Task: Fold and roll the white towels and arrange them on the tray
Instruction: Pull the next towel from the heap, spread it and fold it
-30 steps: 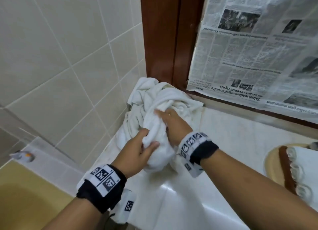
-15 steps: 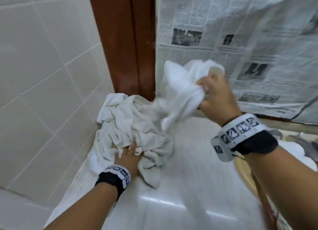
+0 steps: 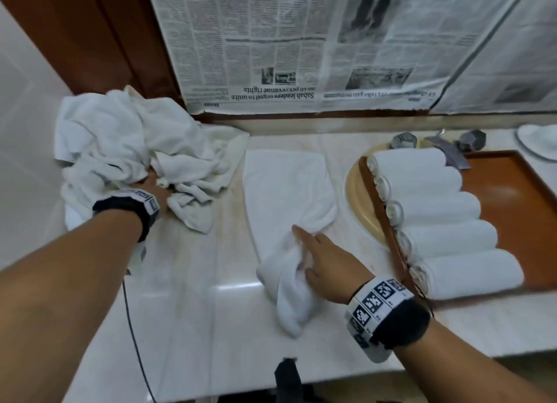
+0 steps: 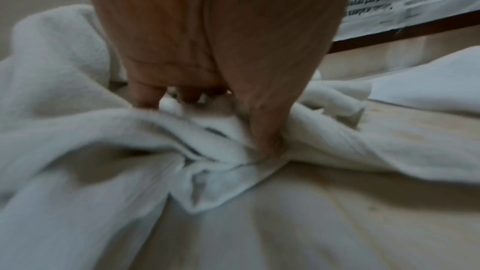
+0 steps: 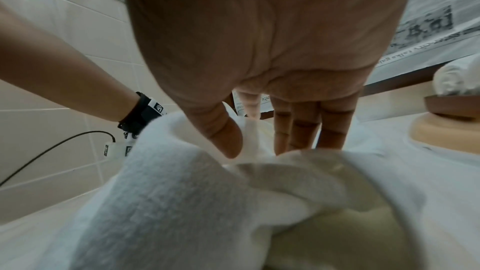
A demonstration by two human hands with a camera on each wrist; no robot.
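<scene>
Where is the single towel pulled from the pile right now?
In the head view the single towel lies mid-counter, between the crumpled towel pile on the left and the tray of rolled towels on the right, its near end bunched in the right hand.

Five rolled white towels fill the brown tray; one towel lies half-spread beside a crumpled pile.

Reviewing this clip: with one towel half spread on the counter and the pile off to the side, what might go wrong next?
1. The towel is bunched under the right hand; folded like this, it may roll lumpy.
2. Its near end lies toward the counter edge and might slide off.
3. The left hand grips the pile, so a pull may drag several towels out.
</scene>
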